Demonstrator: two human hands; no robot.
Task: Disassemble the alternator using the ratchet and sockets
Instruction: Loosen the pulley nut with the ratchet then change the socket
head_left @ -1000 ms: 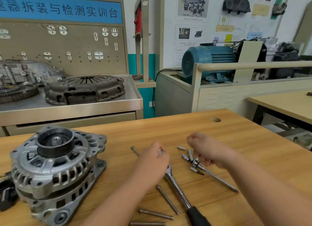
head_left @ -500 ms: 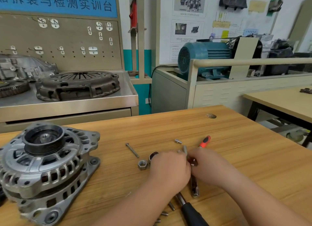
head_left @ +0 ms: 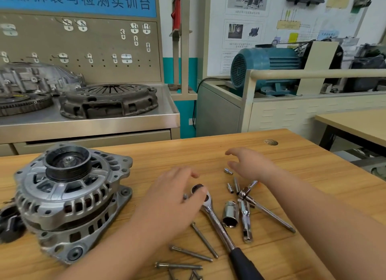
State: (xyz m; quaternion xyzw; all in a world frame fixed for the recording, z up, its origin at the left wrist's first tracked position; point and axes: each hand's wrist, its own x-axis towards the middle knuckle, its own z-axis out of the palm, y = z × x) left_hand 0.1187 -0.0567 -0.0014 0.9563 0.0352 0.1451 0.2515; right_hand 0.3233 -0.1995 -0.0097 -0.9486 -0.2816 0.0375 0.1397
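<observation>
The silver alternator (head_left: 69,198) lies pulley-up on the left of the wooden table (head_left: 313,185). A ratchet (head_left: 218,224) with a chrome shaft and black handle lies in the middle. My left hand (head_left: 173,196) rests with relaxed fingers on the ratchet's head, the thumb partly covering it. A large chrome socket (head_left: 229,213) lies just right of the shaft, beside two extension bars (head_left: 246,223). My right hand (head_left: 251,164) hovers open, fingers spread, just above several small sockets (head_left: 230,187); it holds nothing.
Several long bolts (head_left: 203,240) lie near the table's front edge, left of the ratchet handle. A black part (head_left: 9,223) sits left of the alternator. Behind the table stand a steel bench with a clutch cover (head_left: 108,101) and a blue motor (head_left: 265,66).
Half a second ago both hands were bunched together over the ratchet head and sockets. They have parted: my right hand rose and opened, and the large socket now lies beside the shaft.
</observation>
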